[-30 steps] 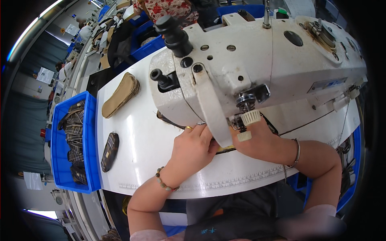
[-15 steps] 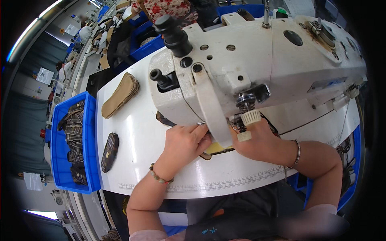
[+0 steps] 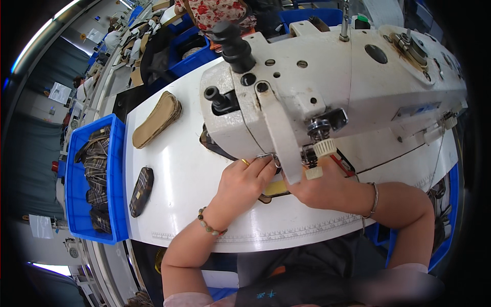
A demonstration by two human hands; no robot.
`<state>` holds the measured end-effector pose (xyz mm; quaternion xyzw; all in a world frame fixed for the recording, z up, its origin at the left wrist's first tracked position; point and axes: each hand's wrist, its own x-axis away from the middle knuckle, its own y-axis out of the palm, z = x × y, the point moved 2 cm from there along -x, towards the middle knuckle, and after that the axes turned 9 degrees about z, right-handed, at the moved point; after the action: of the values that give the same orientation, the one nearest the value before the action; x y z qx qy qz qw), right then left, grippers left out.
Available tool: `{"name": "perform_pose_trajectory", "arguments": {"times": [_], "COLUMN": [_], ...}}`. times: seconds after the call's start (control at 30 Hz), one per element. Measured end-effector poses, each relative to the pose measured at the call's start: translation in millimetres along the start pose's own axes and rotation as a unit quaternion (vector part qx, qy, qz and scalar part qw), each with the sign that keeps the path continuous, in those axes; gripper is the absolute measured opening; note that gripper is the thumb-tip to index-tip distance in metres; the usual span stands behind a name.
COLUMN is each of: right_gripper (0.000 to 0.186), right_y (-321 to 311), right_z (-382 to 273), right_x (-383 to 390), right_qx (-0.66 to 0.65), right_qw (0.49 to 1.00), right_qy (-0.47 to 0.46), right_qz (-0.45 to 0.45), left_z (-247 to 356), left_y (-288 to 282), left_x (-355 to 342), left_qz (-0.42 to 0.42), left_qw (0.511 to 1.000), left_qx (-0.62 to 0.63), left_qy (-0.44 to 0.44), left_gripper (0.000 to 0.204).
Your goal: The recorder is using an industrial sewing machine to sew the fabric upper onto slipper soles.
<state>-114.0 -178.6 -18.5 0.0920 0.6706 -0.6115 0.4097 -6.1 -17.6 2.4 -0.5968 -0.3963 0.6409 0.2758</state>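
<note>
A white sewing machine (image 3: 286, 112) stands before me, its head hiding the stitching spot. Under it lies a sewn piece with a yellow patch (image 3: 276, 189) and a dark edge that also shows as dark plaid fabric (image 3: 214, 145) left of the machine head. My left hand (image 3: 246, 180) presses on this piece, fingers closed together with the tips by the presser foot. On the other side my right hand (image 3: 322, 185) is curled at the piece, its fingertips partly behind the tension knobs (image 3: 324, 148). Beyond it shows a red and black strip (image 3: 345, 162).
A stack of brown sole-shaped pieces (image 3: 157, 120) and one plaid piece (image 3: 141, 192) lie on the white table (image 3: 179, 204), left. A blue crate (image 3: 121, 189) of plaid pieces stands at its left edge. Other blue crates flank the right side and back. A person in floral clothing (image 3: 217, 15) is opposite.
The view has shifted slightly, so the machine sits further right. My left hand has turned flatter, its fingers straighter beside the presser foot, and a ring shows. The right hand stays at the piece.
</note>
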Motion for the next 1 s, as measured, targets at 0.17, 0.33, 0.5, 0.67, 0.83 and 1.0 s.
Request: {"name": "perform_pose_trajectory", "arguments": {"times": [0.17,0.33,0.5,0.67,0.83,1.0], "right_gripper": [0.029,0.030,0.020,0.007,0.010,0.011], "right_y": [9,18,8,2,9,19], "right_z": [9,9,10,18,26,25], "right_x": [7,11,7,1,5,7], "right_qx": [-0.013,0.006,-0.035,-0.054,-0.154,-0.146], "right_qw": [0.996,0.998,0.998,0.988,0.959,0.968], "right_qy": [0.087,0.029,0.056,0.146,0.233,0.201], "right_qz": [-0.024,-0.050,-0.023,-0.001,0.048,0.043], "left_z": [4,4,-1,-3,-6,-4], "left_y": [0,0,6,1,6,4], "left_x": [-2,-7,-3,-2,4,1], "left_qz": [-0.013,0.010,0.021,-0.012,0.030,0.006], "left_qw": [1.000,0.999,1.000,0.998,0.999,0.999], "left_qx": [0.008,-0.004,0.003,-0.022,-0.018,-0.022], "left_qy": [0.010,0.045,0.021,-0.056,-0.031,-0.029], "left_gripper": [0.032,0.030,0.029,0.028,0.028,0.025]}}
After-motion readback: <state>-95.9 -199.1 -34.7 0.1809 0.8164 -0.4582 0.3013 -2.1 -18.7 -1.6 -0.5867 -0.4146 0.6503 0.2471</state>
